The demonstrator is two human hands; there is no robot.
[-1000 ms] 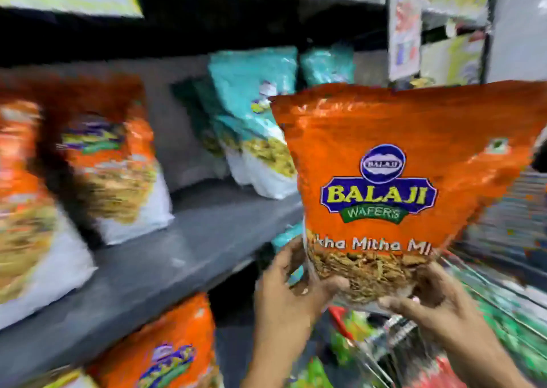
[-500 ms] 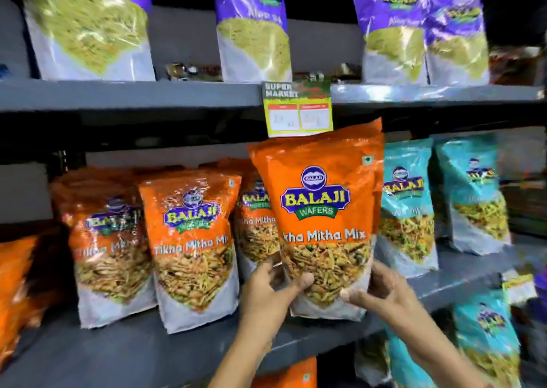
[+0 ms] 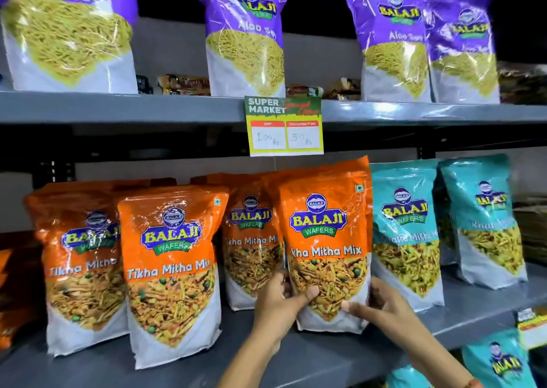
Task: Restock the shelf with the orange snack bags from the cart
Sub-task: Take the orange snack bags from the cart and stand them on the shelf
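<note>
I hold an orange Tikha Mitha Mix snack bag (image 3: 325,239) upright on the grey middle shelf (image 3: 310,355). My left hand (image 3: 279,304) grips its lower left edge and my right hand (image 3: 381,307) grips its lower right edge. The bag's base rests on the shelf, in front of another orange bag (image 3: 251,239). Two more orange bags (image 3: 168,269) (image 3: 80,263) stand to the left. The cart is out of view.
Teal snack bags (image 3: 405,233) stand just right of the held bag. Purple Aloo Sev bags (image 3: 245,32) line the upper shelf (image 3: 118,109), and a price tag (image 3: 284,127) hangs from its edge. More teal bags (image 3: 500,361) sit on the shelf below.
The orange bag came from the cart side up to the middle shelf and now stands there between the orange and teal rows. The view has moved closer to the shelf.
</note>
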